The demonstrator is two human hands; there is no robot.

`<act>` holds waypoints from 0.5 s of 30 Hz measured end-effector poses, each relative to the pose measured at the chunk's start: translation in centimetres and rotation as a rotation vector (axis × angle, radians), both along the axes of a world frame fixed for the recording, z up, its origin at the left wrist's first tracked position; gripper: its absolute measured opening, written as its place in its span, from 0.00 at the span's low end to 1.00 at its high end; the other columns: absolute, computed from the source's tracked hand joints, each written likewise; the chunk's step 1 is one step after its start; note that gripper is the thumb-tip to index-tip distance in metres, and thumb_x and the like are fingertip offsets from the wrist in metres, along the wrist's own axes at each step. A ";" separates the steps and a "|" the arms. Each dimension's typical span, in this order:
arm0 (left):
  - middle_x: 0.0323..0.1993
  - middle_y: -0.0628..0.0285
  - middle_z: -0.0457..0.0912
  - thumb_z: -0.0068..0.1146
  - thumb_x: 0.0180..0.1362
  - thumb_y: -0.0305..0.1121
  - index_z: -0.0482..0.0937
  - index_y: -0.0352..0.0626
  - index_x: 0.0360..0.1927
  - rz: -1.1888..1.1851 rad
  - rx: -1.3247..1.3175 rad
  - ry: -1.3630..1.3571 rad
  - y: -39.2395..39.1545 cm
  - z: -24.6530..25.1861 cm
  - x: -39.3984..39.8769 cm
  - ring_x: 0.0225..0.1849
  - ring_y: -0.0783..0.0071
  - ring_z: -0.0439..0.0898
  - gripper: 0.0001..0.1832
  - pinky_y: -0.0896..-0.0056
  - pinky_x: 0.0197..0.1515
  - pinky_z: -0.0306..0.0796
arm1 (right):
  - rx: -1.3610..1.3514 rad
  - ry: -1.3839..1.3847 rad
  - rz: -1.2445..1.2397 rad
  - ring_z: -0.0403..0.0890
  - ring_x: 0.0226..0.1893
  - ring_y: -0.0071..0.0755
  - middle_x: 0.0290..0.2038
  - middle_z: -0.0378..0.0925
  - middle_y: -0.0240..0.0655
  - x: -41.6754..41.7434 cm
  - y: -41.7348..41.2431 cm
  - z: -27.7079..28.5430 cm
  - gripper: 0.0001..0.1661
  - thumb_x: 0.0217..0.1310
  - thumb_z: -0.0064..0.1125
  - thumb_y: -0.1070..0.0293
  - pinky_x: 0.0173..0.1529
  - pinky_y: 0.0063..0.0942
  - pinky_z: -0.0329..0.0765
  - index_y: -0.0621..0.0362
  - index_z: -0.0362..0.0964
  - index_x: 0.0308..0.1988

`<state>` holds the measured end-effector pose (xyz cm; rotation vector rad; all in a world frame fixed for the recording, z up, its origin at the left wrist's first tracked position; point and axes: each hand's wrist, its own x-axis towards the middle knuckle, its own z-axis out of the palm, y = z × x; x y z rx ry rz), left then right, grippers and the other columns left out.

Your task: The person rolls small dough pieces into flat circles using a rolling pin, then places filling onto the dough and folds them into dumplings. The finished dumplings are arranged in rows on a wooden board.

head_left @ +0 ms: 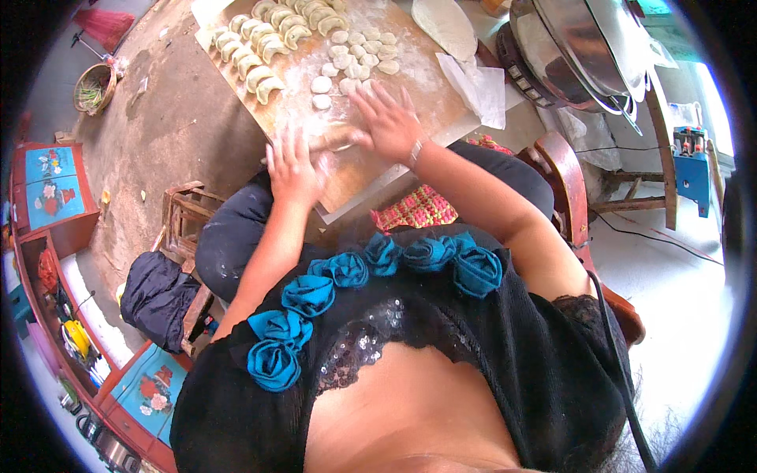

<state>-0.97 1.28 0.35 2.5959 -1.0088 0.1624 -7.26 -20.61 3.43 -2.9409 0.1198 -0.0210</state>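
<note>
A floured wooden rolling pin lies across the near part of a wooden board. My left hand, blurred, is over its left end with the fingers outstretched. My right hand rests against its right end, fingers spread flat rather than wrapped around it. A pale edge, perhaps dough, shows under the pin. Just past my hands lie several small flattened dough rounds, with a few separate dough pieces nearer the pin. Rows of folded dumplings occupy the board's far left. Loose flour whitens the surface.
A white sheet hangs over the board's right edge. Metal basins stand beyond it. A wooden chair arm is at my right. Left are a wooden stool, dark cloth and a wicker basket on the floor.
</note>
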 end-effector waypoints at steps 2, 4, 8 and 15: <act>0.70 0.50 0.59 0.60 0.56 0.45 0.61 0.44 0.68 0.052 -0.014 -0.005 -2.0 0.4 2.8 0.71 0.45 0.55 0.38 0.40 0.69 0.51 | 0.143 -0.123 -0.055 0.48 0.73 0.45 0.73 0.50 0.37 2.8 -1.6 -2.3 0.45 0.62 0.48 0.38 0.70 0.62 0.48 0.48 0.49 0.70; 0.69 0.50 0.60 0.59 0.56 0.45 0.62 0.44 0.68 0.038 -0.008 0.006 -2.4 1.5 3.0 0.71 0.45 0.56 0.37 0.40 0.69 0.51 | 0.253 -0.219 -0.060 0.49 0.73 0.47 0.72 0.50 0.38 2.9 -1.8 -2.7 0.46 0.61 0.49 0.38 0.70 0.63 0.47 0.49 0.49 0.70; 0.71 0.51 0.57 0.61 0.55 0.45 0.60 0.40 0.68 -0.052 0.041 0.057 0.7 2.1 -1.4 0.72 0.47 0.53 0.40 0.40 0.70 0.50 | 0.093 -0.032 0.036 0.50 0.72 0.47 0.71 0.53 0.38 -2.6 0.0 -0.8 0.52 0.55 0.56 0.38 0.70 0.63 0.48 0.49 0.47 0.71; 0.69 0.49 0.60 0.59 0.55 0.45 0.61 0.41 0.68 0.085 -0.032 0.018 -0.2 0.1 1.1 0.71 0.47 0.56 0.39 0.40 0.70 0.48 | -0.002 -0.064 -0.002 0.47 0.74 0.43 0.72 0.50 0.34 2.4 -0.2 -0.3 0.49 0.58 0.52 0.39 0.72 0.62 0.40 0.47 0.46 0.71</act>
